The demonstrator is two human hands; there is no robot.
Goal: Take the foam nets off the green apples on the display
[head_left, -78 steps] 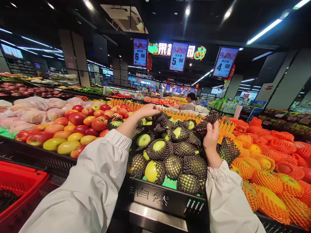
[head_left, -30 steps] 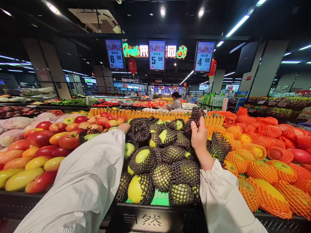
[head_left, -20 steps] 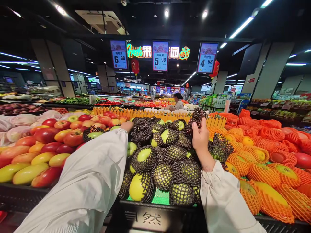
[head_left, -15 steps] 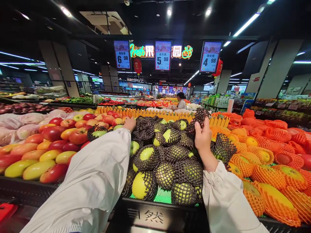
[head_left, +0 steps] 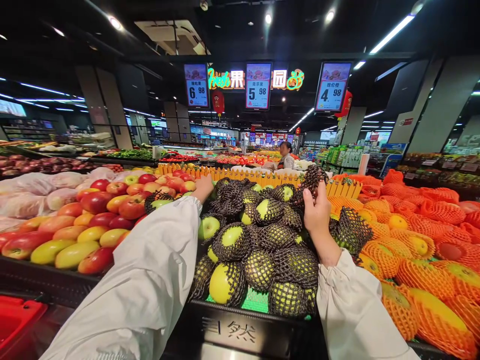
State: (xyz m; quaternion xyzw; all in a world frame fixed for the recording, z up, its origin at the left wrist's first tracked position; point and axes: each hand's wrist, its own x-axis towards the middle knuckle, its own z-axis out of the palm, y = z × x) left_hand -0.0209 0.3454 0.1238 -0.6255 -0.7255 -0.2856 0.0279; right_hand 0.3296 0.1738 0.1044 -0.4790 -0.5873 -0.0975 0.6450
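Both my arms, in white sleeves, reach over a black crate (head_left: 210, 314) heaped with green apples (head_left: 262, 210) in black foam nets. At the heap's back left is my left hand (head_left: 203, 188), above the edge of the apples; its fingers are mostly hidden or blurred. On the right side my right hand (head_left: 317, 215) is raised and closed around a dark netted bundle (head_left: 314, 177), and no fruit can be made out inside it. Beside that wrist lies another netted fruit (head_left: 350, 232). Bare yellow-green skin shows through several of the nets.
Red and yellow fruit (head_left: 95, 220) fills the display on the left, and orange-netted fruit (head_left: 420, 270) the right. A low yellow picket fence (head_left: 243, 176) runs behind the crate. Price screens (head_left: 258, 86) hang overhead. A person (head_left: 287, 156) is farther back. A red basket (head_left: 18, 315) is at lower left.
The view has turned slightly left, so the displays sit farther right and more of the red basket shows. My left hand has risen a little from the heap. My right hand keeps its grip.
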